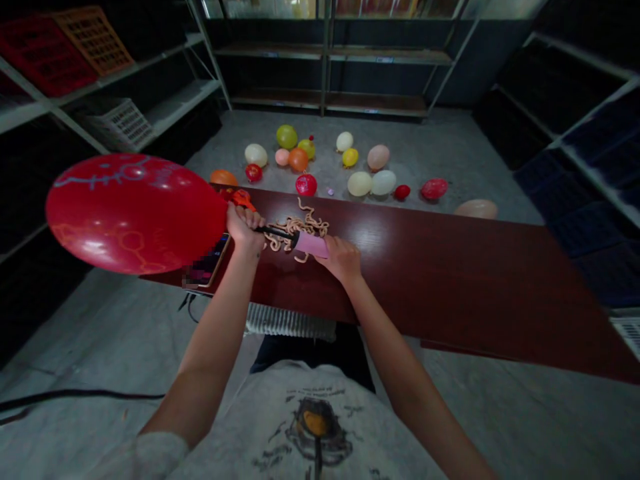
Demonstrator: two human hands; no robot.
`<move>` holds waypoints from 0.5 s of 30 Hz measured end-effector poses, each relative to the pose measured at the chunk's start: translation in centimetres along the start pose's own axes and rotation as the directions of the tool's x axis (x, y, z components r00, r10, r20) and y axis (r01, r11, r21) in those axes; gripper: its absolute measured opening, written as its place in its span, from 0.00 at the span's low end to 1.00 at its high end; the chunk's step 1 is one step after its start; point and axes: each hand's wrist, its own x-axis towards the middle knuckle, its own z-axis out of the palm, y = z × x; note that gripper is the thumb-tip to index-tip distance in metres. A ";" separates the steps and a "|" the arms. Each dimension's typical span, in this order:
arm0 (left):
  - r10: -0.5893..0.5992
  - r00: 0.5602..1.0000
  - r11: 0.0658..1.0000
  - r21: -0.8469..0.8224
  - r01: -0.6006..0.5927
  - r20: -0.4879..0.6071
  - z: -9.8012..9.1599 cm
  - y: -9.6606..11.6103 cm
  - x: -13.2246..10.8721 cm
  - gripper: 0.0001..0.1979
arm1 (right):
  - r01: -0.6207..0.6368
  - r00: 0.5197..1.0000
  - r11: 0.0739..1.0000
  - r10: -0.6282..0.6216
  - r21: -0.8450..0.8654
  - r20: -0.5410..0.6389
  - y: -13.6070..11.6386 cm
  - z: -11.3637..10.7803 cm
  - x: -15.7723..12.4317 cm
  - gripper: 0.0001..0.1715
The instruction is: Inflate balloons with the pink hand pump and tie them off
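Note:
A large inflated red balloon [135, 213] with printed lettering stretches out to the left. My left hand [245, 225] is closed round its neck, where the black end of a hand pump meets it. The pump [311, 244] has a pink barrel, and my right hand [344, 259] is wrapped round its right end. Under and behind the pump lies a tangled pile of beige rubber strings [305, 223]. Limp orange-red balloons [243, 198] rest on the table just beyond my left hand. A phone or tablet [213, 263] lies partly beneath the red balloon.
The dark red table [450, 267] runs far to the right. Several inflated balloons [299, 160] in different colours lie on the grey floor behind it. Metal shelves [325, 53] stand at the back and both sides, with crates [95, 40] on the left. A cable [85, 398] crosses at lower left.

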 end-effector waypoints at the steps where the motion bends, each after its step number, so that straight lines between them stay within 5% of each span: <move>1: 0.011 1.000 1.000 0.004 -0.011 -0.008 -0.3 0.7 0.4 0.27 | 0.006 1.000 1.000 -0.006 0.006 0.007 0.0 0.0 0.0 0.24; 9: 0.110 0.994 0.994 0.011 -0.110 -0.007 -1.3 6.4 2.0 0.26 | 0.068 0.997 0.998 -0.068 -0.009 0.029 0.0 0.1 0.0 0.22; 15: 0.203 0.979 0.977 0.053 -0.204 0.029 1.4 6.4 1.0 0.27 | 0.032 0.998 0.998 -0.035 0.061 0.055 0.7 0.1 0.5 0.25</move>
